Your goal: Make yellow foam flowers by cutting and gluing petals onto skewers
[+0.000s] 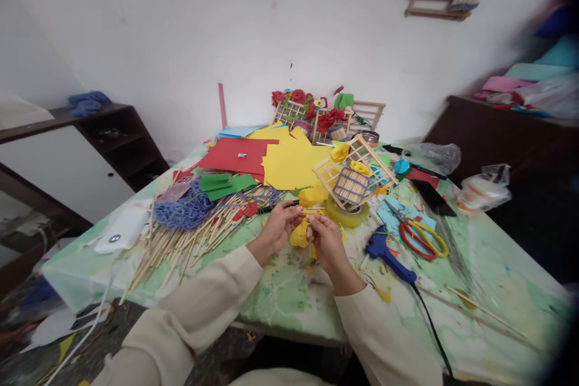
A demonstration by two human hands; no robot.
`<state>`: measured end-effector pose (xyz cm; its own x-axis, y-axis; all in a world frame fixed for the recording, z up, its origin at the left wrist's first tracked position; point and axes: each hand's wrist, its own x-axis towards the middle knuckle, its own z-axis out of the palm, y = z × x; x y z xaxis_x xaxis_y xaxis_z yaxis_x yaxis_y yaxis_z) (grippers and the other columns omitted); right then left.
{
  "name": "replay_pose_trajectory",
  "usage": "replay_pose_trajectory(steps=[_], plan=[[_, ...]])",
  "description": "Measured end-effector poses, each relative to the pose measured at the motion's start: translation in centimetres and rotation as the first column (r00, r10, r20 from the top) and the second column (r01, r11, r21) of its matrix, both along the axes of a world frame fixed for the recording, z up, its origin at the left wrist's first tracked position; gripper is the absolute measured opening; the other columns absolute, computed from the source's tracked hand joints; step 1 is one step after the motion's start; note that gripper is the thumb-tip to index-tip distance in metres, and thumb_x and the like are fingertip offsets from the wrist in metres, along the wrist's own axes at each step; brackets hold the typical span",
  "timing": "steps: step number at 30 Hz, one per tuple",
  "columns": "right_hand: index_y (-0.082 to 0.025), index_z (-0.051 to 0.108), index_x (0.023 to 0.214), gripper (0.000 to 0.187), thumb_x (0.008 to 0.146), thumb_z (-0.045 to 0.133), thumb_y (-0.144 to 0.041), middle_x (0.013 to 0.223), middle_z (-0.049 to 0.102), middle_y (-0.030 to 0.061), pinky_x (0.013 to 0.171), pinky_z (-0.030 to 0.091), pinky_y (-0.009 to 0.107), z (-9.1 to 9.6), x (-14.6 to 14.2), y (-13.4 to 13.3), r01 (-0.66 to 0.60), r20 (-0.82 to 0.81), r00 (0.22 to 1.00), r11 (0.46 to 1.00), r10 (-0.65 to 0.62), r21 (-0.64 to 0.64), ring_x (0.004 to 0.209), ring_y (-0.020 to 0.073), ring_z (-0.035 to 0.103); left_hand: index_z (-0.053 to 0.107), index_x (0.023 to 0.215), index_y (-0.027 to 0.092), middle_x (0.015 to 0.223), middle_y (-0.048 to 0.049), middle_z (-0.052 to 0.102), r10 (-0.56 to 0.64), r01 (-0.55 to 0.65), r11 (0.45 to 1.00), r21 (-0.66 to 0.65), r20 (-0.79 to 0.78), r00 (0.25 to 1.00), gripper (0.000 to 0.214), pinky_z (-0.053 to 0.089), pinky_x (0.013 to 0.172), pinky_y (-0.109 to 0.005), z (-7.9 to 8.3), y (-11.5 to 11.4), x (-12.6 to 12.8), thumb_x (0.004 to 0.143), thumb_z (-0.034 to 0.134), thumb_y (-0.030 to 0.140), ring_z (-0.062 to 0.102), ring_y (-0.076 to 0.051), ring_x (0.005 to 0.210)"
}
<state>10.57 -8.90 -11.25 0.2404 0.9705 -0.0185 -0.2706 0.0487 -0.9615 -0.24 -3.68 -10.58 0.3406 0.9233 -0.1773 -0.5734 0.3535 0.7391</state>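
Observation:
My left hand is closed in a pinch above the table's near middle; what its fingertips hold is too small to make out. Close beside it, my right hand pinches a thin, pale stick that points downward. Yellow paper pieces lie under and behind both hands. Just beyond the right hand is a roll of yellowish tape, with a stick lattice bearing yellow paper flowers and a small woven stick basket leaning over it.
A blue glue gun and scissors lie to the right. Bamboo sticks, purple-blue yarn and a white device are left. Yellow and red paper sheets lie behind. A plastic-wrapped cup stands far right.

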Motion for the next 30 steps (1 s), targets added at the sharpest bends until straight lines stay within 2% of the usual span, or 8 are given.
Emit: replay_pose_trajectory(steps=[3,6,12,22,24,25,28,30], plan=[[-0.019,0.052,0.067,0.029,0.069,0.059,-0.047,0.047,0.052,-0.0043,0.042,0.032,0.021,-0.1,0.0,0.0,0.013,0.025,1.0,1.0,-0.013,0.0,0.038,0.0072,0.038,0.058,0.08,0.013,0.072,-0.0015,0.063,-0.019,0.021,0.999,0.048,-0.058,0.998,0.027,0.048,0.063,-0.021,-0.4,-0.3,0.2,0.064,0.076,0.022,0.061,-0.009,0.064],[-0.019,0.052,0.063,0.027,0.068,0.06,-0.044,0.044,0.052,-0.0041,0.042,0.032,0.021,-0.2,-0.3,0.0,-0.012,0.087,0.996,1.0,0.012,-0.002,0.038,0.0077,0.04,0.064,0.075,0.01,0.073,-0.004,0.065,-0.074,0.08,0.995,0.06,-0.09,0.993,0.027,0.046,0.063,-0.021,-0.7,-0.4,0.3,0.062,0.078,0.029,0.06,-0.01,0.066],[-0.02,0.053,0.061,0.019,0.067,0.059,-0.037,0.039,0.053,-0.0041,0.041,0.033,0.022,-0.6,-1.1,-0.3,-0.059,0.216,0.974,0.998,0.062,-0.02,0.035,0.0095,0.041,0.064,0.066,0.01,0.067,-0.0038,0.064,-0.037,0.039,0.999,0.028,-0.055,0.998,0.02,0.046,0.062,-0.021,-0.2,0.1,0.1,0.06,0.078,0.023,0.06,-0.01,0.064],[-0.019,0.055,0.062,0.019,0.072,0.056,-0.035,0.045,0.056,-0.0028,0.045,0.036,0.023,-0.8,-1.2,-0.7,-0.114,0.379,0.919,0.993,0.108,-0.007,0.041,0.0104,0.046,0.057,0.071,0.01,0.061,-0.0019,0.06,-0.068,0.066,0.997,-0.044,-0.049,0.996,0.012,0.044,0.049,-0.016,0.4,0.2,-0.2,0.072,0.067,0.016,0.057,-0.007,0.052],[-0.019,0.059,0.067,0.016,0.075,0.056,-0.032,0.052,0.06,-0.0012,0.05,0.039,0.024,-0.4,-0.3,-1.7,-0.104,0.53,0.844,0.995,0.081,0.014,0.047,0.0118,0.052,0.054,0.073,0.011,0.058,0.0017,0.057,-0.031,0.029,0.998,-0.049,-0.047,0.998,0.013,0.041,0.045,-0.013,0.8,0.5,-0.5,0.071,0.067,0.015,0.053,-0.004,0.046],[-0.019,0.062,0.072,0.016,0.077,0.055,-0.032,0.058,0.063,0.0002,0.054,0.04,0.024,-0.1,0.5,-2.4,-0.084,0.627,0.778,0.996,0.041,0.039,0.052,0.0128,0.054,0.052,0.071,0.012,0.055,0.0036,0.054,-0.021,0.019,0.999,-0.035,-0.054,0.998,0.015,0.037,0.041,-0.012,1.0,0.8,-0.8,0.071,0.067,0.015,0.049,-0.003,0.042],[-0.018,0.064,0.083,0.022,0.082,0.051,-0.035,0.077,0.068,0.0055,0.065,0.044,0.028,0.8,4.2,-4.9,0.072,0.834,0.523,0.984,-0.178,0.165,0.068,0.0165,0.059,0.048,0.07,0.014,0.048,0.0076,0.047,-0.029,0.033,0.999,0.036,-0.089,0.996,0.02,0.024,0.033,-0.012,1.4,1.7,-1.5,0.069,0.068,0.018,0.035,0.0,0.032],[-0.016,0.064,0.089,0.028,0.084,0.049,-0.038,0.081,0.067,0.0088,0.072,0.044,0.032,1.1,7.3,-6.6,0.256,0.903,0.305,0.939,-0.303,0.229,0.075,0.0204,0.059,0.048,0.071,0.015,0.046,0.0091,0.042,-0.018,0.033,0.993,0.114,-0.136,0.991,0.022,0.02,0.033,-0.012,1.5,2.2,-1.7,0.067,0.069,0.02,0.031,0.0,0.031]])
